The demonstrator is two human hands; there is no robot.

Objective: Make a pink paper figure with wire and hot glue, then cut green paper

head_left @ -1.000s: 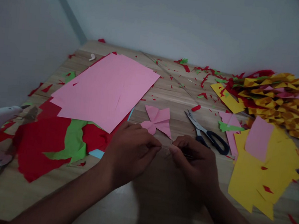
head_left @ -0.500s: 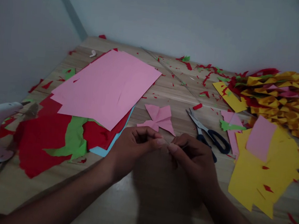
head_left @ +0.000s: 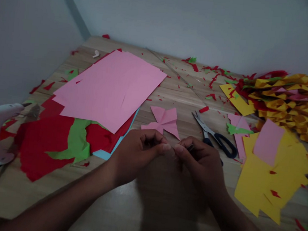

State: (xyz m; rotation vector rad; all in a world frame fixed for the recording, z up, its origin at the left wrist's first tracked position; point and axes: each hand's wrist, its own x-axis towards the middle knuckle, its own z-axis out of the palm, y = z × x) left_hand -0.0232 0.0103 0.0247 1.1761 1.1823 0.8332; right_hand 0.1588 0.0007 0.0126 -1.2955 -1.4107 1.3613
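A: What is in your fingers?
B: A thin, faint strand (head_left: 172,150) — your left hand (head_left: 136,157) and right hand (head_left: 202,162) seem to pinch it from either side, fingertips nearly meeting. Its long axis looks roughly nine-to-three, though blur makes that uncertain.
A: And the creased pink paper cutout with petal-like lobes (head_left: 167,121)?
B: Flat on the wooden table (head_left: 112,213), near eleven o'clock from your fingertips — your left hand is nearer. The dark-handled metal scissors (head_left: 209,132) point toward ten, just beyond your right hand.
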